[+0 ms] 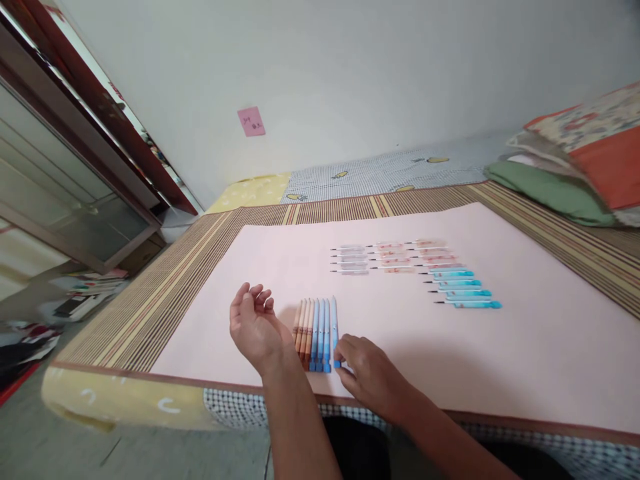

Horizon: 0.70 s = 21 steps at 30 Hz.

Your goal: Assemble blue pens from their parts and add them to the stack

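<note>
My right hand [367, 370] pinches the lower end of a blue pen [335, 323], which lies on the pink sheet with its tip pointing away from me. Just left of it sits a tight row of blue pens [321, 333] and brown-and-cream pens [302, 330], side by side. My left hand [257, 327] is raised left of the row, palm turned up, fingers loosely curled and apart, holding nothing. Farther back lie thin pen refills beside separate barrels: clear ones [353, 260], pinkish ones [393, 257] and bright blue ones [467, 293].
The pink sheet [210, 320] covers a striped mat [135, 300] on a bed. Folded cloths and a cushion [600, 153] are piled at the right. A pink note [251, 121] hangs on the white wall. A glass-paned door [65, 180] stands at the left.
</note>
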Each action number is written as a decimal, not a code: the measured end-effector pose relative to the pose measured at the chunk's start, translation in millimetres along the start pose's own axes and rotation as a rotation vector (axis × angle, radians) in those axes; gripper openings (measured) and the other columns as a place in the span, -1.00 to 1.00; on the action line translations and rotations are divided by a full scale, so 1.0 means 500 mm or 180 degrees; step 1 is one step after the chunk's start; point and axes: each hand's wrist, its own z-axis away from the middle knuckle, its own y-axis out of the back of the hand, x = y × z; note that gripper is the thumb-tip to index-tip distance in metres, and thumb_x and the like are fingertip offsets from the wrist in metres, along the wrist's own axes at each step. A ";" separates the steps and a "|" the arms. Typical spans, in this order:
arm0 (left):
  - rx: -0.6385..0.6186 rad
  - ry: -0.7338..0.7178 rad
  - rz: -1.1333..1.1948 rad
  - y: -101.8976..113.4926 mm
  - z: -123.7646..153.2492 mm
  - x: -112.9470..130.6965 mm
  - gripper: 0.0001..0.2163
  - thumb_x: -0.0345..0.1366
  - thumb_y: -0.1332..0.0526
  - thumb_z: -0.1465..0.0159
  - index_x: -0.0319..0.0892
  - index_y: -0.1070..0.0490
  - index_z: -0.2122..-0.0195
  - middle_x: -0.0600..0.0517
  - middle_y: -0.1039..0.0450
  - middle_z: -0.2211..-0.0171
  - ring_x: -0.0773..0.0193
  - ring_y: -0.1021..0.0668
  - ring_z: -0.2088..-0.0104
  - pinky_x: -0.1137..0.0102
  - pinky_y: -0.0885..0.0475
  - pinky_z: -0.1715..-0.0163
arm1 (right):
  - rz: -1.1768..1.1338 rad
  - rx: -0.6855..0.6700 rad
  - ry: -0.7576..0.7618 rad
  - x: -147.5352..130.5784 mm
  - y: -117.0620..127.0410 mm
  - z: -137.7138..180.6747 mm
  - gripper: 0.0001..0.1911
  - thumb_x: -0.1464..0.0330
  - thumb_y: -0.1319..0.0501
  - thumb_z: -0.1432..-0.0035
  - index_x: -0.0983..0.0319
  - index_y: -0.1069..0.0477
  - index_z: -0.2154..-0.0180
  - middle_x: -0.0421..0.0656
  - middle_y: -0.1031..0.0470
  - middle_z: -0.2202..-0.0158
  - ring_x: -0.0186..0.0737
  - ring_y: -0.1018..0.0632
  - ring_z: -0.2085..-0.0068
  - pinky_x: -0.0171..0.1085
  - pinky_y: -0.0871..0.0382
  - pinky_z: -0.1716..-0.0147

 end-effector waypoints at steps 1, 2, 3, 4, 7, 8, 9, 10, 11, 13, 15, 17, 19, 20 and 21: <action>-0.0035 -0.0005 -0.0027 0.001 -0.001 -0.002 -0.80 -0.35 -0.22 -0.13 -0.19 -0.41 0.19 0.06 -0.44 0.35 0.43 -0.49 0.42 0.47 -0.30 0.37 | -0.0005 -0.0016 0.0010 0.000 0.001 0.000 -0.86 0.55 -0.13 -0.08 0.20 -0.31 0.33 -0.18 -0.42 0.31 -0.22 -0.40 0.28 -0.27 -0.20 0.28; -0.0060 -0.0002 -0.0038 0.001 -0.001 -0.004 -0.80 -0.35 -0.23 -0.13 -0.19 -0.41 0.19 0.06 -0.44 0.35 0.43 -0.48 0.42 0.47 -0.30 0.37 | -0.0008 -0.0031 0.0022 -0.001 0.003 0.000 -0.86 0.55 -0.13 -0.08 0.20 -0.31 0.33 -0.18 -0.42 0.31 -0.22 -0.40 0.27 -0.26 -0.20 0.28; -0.0070 0.0009 -0.0037 0.001 -0.001 -0.006 -0.80 -0.35 -0.23 -0.13 -0.19 -0.41 0.19 0.06 -0.44 0.35 0.43 -0.48 0.42 0.47 -0.30 0.37 | -0.0009 -0.0043 0.0040 -0.002 0.004 0.001 -0.86 0.55 -0.13 -0.08 0.20 -0.31 0.32 -0.18 -0.43 0.30 -0.22 -0.40 0.27 -0.26 -0.20 0.27; -0.0073 0.0022 -0.0031 0.001 -0.001 -0.007 -0.81 -0.35 -0.23 -0.14 -0.19 -0.41 0.19 0.06 -0.44 0.35 0.43 -0.48 0.42 0.47 -0.30 0.37 | -0.0009 -0.0048 0.0061 -0.002 0.005 0.001 -0.86 0.55 -0.13 -0.08 0.20 -0.32 0.32 -0.18 -0.43 0.30 -0.21 -0.40 0.27 -0.26 -0.20 0.27; -0.0072 0.0068 -0.0005 0.000 0.000 -0.009 -0.81 -0.35 -0.23 -0.14 -0.19 -0.42 0.20 0.06 -0.44 0.36 0.43 -0.48 0.42 0.46 -0.30 0.36 | 0.0002 -0.0067 0.0092 -0.005 0.007 0.002 -0.86 0.54 -0.14 -0.09 0.20 -0.33 0.31 -0.17 -0.44 0.29 -0.21 -0.40 0.28 -0.24 -0.20 0.26; -0.0075 0.0087 0.0005 -0.001 0.001 -0.010 -0.82 -0.35 -0.23 -0.15 -0.20 -0.42 0.20 0.06 -0.44 0.36 0.43 -0.48 0.42 0.46 -0.30 0.36 | 0.0007 -0.0070 0.0086 -0.006 0.006 0.002 -0.86 0.54 -0.15 -0.09 0.20 -0.33 0.31 -0.17 -0.44 0.29 -0.20 -0.40 0.27 -0.24 -0.20 0.25; -0.0080 0.0109 0.0014 -0.002 0.002 -0.010 -0.82 -0.34 -0.23 -0.15 -0.20 -0.42 0.20 0.06 -0.44 0.36 0.42 -0.48 0.42 0.45 -0.30 0.36 | 0.0011 -0.0069 0.0074 -0.008 0.006 0.002 -0.87 0.53 -0.16 -0.09 0.20 -0.33 0.31 -0.17 -0.44 0.29 -0.20 -0.40 0.27 -0.23 -0.20 0.24; -0.0088 0.0133 0.0023 -0.003 0.003 -0.010 -0.82 -0.34 -0.23 -0.15 -0.20 -0.43 0.21 0.06 -0.44 0.36 0.42 -0.48 0.42 0.45 -0.30 0.35 | 0.0012 -0.0073 0.0058 -0.010 0.005 0.002 -0.87 0.53 -0.17 -0.09 0.20 -0.33 0.32 -0.17 -0.44 0.29 -0.20 -0.40 0.27 -0.23 -0.20 0.23; -0.0089 0.0162 0.0035 -0.004 0.003 -0.010 -0.83 -0.34 -0.23 -0.15 -0.20 -0.43 0.21 0.06 -0.44 0.37 0.42 -0.48 0.43 0.45 -0.30 0.35 | 0.0011 -0.0077 0.0042 -0.011 0.005 0.002 -0.87 0.53 -0.18 -0.09 0.20 -0.32 0.32 -0.17 -0.44 0.28 -0.20 -0.40 0.26 -0.23 -0.20 0.23; -0.0071 0.0232 0.0073 -0.006 0.006 -0.009 -0.83 -0.35 -0.22 -0.15 -0.21 -0.43 0.22 0.06 -0.44 0.38 0.43 -0.48 0.43 0.45 -0.30 0.35 | 0.0007 -0.0083 0.0011 -0.014 0.003 0.002 -0.86 0.53 -0.19 -0.08 0.20 -0.32 0.32 -0.17 -0.43 0.28 -0.19 -0.40 0.25 -0.23 -0.19 0.23; -0.0047 0.0293 0.0118 -0.009 0.009 -0.008 -0.84 -0.35 -0.22 -0.14 -0.21 -0.44 0.23 0.07 -0.44 0.40 0.43 -0.48 0.44 0.46 -0.30 0.36 | -0.0001 -0.0082 -0.0001 -0.013 0.000 0.003 -0.85 0.54 -0.19 -0.07 0.20 -0.31 0.33 -0.18 -0.43 0.29 -0.18 -0.40 0.25 -0.23 -0.18 0.23; -0.0047 0.0316 0.0140 -0.012 0.012 -0.008 -0.84 -0.35 -0.23 -0.14 -0.22 -0.44 0.24 0.07 -0.43 0.40 0.43 -0.47 0.44 0.47 -0.29 0.37 | -0.0014 -0.0056 0.0024 -0.011 -0.002 0.003 -0.85 0.54 -0.18 -0.07 0.20 -0.31 0.32 -0.18 -0.43 0.29 -0.18 -0.40 0.25 -0.23 -0.18 0.23; -0.0070 0.0317 0.0140 -0.014 0.014 -0.009 -0.84 -0.35 -0.23 -0.14 -0.22 -0.44 0.24 0.07 -0.43 0.40 0.43 -0.47 0.44 0.46 -0.29 0.37 | -0.0001 -0.0032 0.0048 -0.009 -0.006 0.004 -0.85 0.55 -0.17 -0.07 0.20 -0.31 0.32 -0.18 -0.42 0.29 -0.19 -0.39 0.26 -0.23 -0.17 0.23; -0.0090 0.0315 0.0142 -0.015 0.016 -0.010 -0.84 -0.35 -0.23 -0.14 -0.22 -0.43 0.23 0.07 -0.43 0.40 0.43 -0.47 0.44 0.46 -0.28 0.37 | 0.0017 -0.0032 0.0055 -0.008 -0.007 0.004 -0.84 0.55 -0.17 -0.07 0.20 -0.31 0.32 -0.18 -0.42 0.29 -0.19 -0.39 0.26 -0.23 -0.17 0.23; -0.0116 0.0320 0.0147 -0.016 0.017 -0.012 -0.84 -0.35 -0.23 -0.14 -0.22 -0.43 0.23 0.07 -0.42 0.40 0.42 -0.47 0.44 0.45 -0.28 0.36 | 0.0042 -0.0036 0.0059 -0.008 -0.008 0.005 -0.84 0.55 -0.16 -0.07 0.20 -0.32 0.32 -0.17 -0.42 0.28 -0.19 -0.39 0.26 -0.23 -0.17 0.23</action>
